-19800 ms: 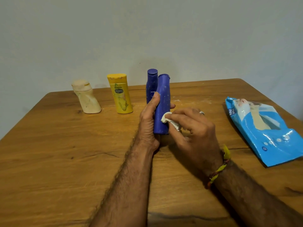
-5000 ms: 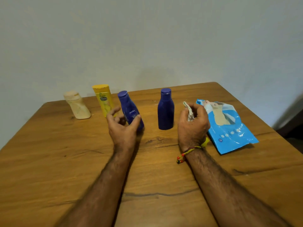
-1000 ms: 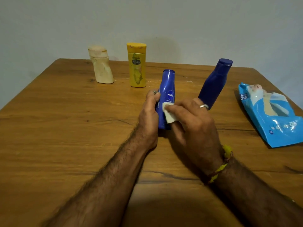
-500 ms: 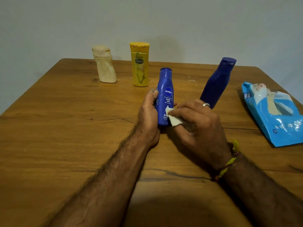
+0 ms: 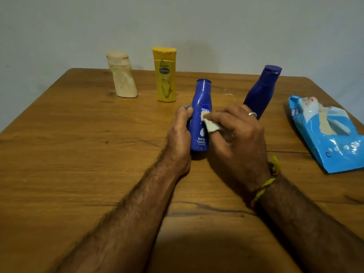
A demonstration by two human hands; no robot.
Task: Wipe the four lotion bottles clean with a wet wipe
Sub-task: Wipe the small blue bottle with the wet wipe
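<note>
A blue Nivea bottle point(image 5: 201, 99) stands upright at the table's middle, label toward me. My left hand point(image 5: 179, 138) grips its left side. My right hand point(image 5: 236, 138) pinches a small folded white wet wipe point(image 5: 210, 125) and presses it against the bottle's front, just below the logo. Behind my right hand stands a second, darker blue bottle point(image 5: 262, 89) with its cap on. A yellow Vaseline bottle point(image 5: 165, 75) and a cream curved bottle point(image 5: 122, 75) stand upright at the back left.
A blue pack of wet wipes point(image 5: 327, 133) lies flat near the right edge of the wooden table point(image 5: 78, 154). A plain wall rises right behind the table's far edge.
Over the last second my right hand has rubbed the wipe down and back up the Nivea bottle's front. My left hand keeps its grip, and the other bottles have stayed put.
</note>
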